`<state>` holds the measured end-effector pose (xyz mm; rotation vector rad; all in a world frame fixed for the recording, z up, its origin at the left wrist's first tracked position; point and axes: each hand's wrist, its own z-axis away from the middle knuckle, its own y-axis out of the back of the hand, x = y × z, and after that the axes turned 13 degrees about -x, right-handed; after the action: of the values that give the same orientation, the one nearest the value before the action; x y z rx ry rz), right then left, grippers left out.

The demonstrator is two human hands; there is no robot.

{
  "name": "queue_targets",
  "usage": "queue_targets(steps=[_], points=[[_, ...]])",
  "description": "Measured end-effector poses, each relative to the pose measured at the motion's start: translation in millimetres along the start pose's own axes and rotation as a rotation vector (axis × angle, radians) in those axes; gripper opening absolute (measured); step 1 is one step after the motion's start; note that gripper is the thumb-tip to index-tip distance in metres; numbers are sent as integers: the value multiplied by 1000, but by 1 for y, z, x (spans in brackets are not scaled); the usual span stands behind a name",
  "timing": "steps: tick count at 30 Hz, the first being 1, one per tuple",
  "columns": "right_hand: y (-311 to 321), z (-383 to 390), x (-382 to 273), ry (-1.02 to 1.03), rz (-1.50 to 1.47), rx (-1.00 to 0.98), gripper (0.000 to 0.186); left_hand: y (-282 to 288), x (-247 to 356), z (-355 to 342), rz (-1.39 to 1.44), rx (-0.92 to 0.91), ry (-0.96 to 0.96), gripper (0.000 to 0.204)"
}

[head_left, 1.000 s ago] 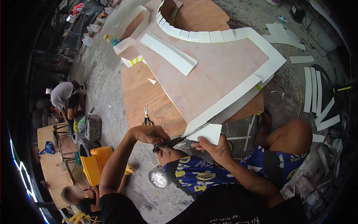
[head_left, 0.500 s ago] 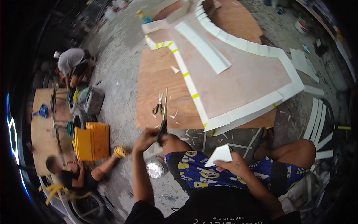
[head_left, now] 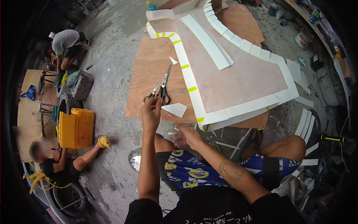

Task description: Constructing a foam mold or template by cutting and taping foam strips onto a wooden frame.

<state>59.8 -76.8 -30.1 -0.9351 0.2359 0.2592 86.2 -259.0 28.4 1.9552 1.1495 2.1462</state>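
Note:
My left hand [head_left: 152, 106] reaches over the plywood sheet [head_left: 149, 67], its fingers pinched at the handles of large black-handled scissors [head_left: 164, 85]. The blades lie pointing away from me. Smaller scissors [head_left: 152, 93] lie close beside them on the left. A cut white piece [head_left: 175, 109] rests flat on the plywood, just right of my left hand. My right hand [head_left: 186, 135] hangs above my lap near the plywood's front edge, its fingers smeared by motion. Beyond it lies a large flat panel [head_left: 238, 78] edged with white strips and yellow tape.
White offcuts [head_left: 235, 143] litter the floor before me. Curved white strips [head_left: 305, 123] lie at the right. A round metal tin [head_left: 135, 159] stands by my left leg. Two people work at the left, near a yellow plastic container [head_left: 76, 128] and tyres [head_left: 67, 102].
The scissors have come down onto the plywood with my left hand. The white piece has left my right hand and lies on the plywood. My right hand has moved left and forward.

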Motion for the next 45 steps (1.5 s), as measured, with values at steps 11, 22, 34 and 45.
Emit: queue_targets(steps=[11,22,34,45], points=[[4,153,-79,452,213,144,39,-76,68,81,362,-198,-56,57],[9,123,-76,531,277,169,28,-101,66,89,352,-89,-92,37],[10,120,-76,550,282,160,30,-95,70,97,324,-38,-116,31],[-1,109,-70,395,390,153,31,-89,77,97,304,-38,-112,25]])
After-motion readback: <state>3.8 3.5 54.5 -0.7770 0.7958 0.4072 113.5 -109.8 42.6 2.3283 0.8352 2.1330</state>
